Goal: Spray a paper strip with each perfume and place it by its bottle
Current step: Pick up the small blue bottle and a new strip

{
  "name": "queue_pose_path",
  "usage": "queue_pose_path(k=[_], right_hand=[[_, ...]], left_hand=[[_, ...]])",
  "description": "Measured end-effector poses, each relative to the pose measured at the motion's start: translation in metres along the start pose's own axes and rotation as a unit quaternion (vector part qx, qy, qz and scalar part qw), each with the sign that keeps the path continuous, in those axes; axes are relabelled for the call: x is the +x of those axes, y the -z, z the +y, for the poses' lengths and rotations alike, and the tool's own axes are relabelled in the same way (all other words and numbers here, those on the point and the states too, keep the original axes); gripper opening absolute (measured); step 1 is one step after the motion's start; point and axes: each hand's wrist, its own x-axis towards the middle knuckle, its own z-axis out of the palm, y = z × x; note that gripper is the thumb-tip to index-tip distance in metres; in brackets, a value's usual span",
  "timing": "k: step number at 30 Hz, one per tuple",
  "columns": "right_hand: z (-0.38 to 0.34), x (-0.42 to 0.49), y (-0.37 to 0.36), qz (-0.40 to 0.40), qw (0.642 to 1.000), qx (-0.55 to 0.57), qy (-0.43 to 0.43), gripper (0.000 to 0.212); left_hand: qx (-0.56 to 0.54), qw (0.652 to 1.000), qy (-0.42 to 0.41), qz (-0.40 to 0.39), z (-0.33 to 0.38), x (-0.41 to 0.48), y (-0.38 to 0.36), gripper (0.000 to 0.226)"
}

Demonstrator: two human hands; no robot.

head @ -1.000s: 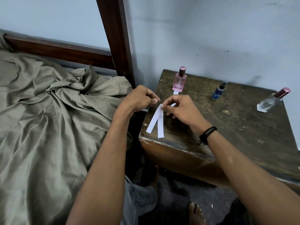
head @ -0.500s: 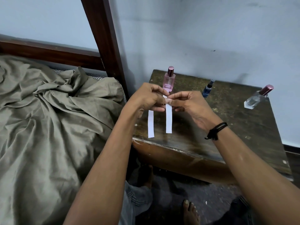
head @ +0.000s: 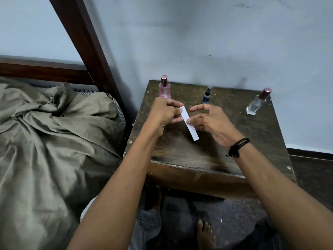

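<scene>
- Presently, the left hand (head: 165,112) pinches the upper end of the strip (head: 191,126), held just in front of the pink bottle (head: 164,89), likely to steady it for spraying.
- The right hand (head: 212,121) is apart from the left, one fingertip (head: 188,121) on the strip's edge; whether it grips cannot be told.
- The blue bottle (head: 206,95) and clear bottle (head: 256,103) stand spaced out right of the pink bottle, probably leaving room for strips.
- The table (head: 234,147) is dark, worn wood; a bed (head: 54,132) lies left of the pink bottle, a pale wall (head: 198,42) behind.
</scene>
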Motion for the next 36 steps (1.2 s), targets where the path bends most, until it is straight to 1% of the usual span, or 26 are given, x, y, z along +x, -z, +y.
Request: queue_pose_path(k=[3,5,7,10,12,15,19,22,26,31,36], right_hand=[[0.004,-0.002,0.009,0.015,1.0,-0.01,-0.006,0.034],[0.008,-0.002,0.013,0.024,0.999,-0.026,-0.007,0.032],[0.011,-0.001,0.017,0.03,0.999,-0.041,-0.005,0.03],[0.013,0.0,0.022,0.034,0.997,-0.071,0.007,0.029],[0.014,0.001,0.024,0.034,0.995,-0.095,0.017,0.03],[0.016,0.003,0.027,0.042,0.987,-0.149,0.034,0.028],[0.021,0.007,0.033,0.035,0.975,-0.217,0.045,0.027],[0.023,0.009,0.039,0.037,0.965,-0.257,0.048,0.028],[0.023,0.01,0.049,0.041,0.951,-0.302,0.046,0.027],[0.022,0.011,0.06,0.082,0.94,-0.326,0.058,0.024],[0.023,0.018,0.065,0.164,0.942,-0.281,0.084,0.021]], left_hand=[[-0.009,1.0,0.013,-0.01,0.002,0.001,-0.005,0.013],[-0.004,0.999,0.023,-0.03,0.002,0.001,-0.008,0.016],[0.01,0.999,0.023,-0.042,0.0,0.001,-0.011,0.022],[0.044,0.998,0.012,-0.039,-0.003,0.002,-0.016,0.022],[0.071,0.997,0.008,-0.032,-0.004,0.004,-0.019,0.018],[0.121,0.992,-0.002,-0.024,-0.007,0.006,-0.022,0.005],[0.2,0.98,-0.014,0.001,-0.018,0.015,-0.028,0.015],[0.235,0.972,-0.014,0.02,-0.023,0.019,-0.03,0.016],[0.308,0.949,-0.033,0.061,-0.025,0.018,-0.031,0.018],[0.329,0.941,-0.038,0.077,-0.027,0.017,-0.035,0.023],[0.334,0.938,-0.038,0.079,-0.027,0.016,-0.037,0.021]])
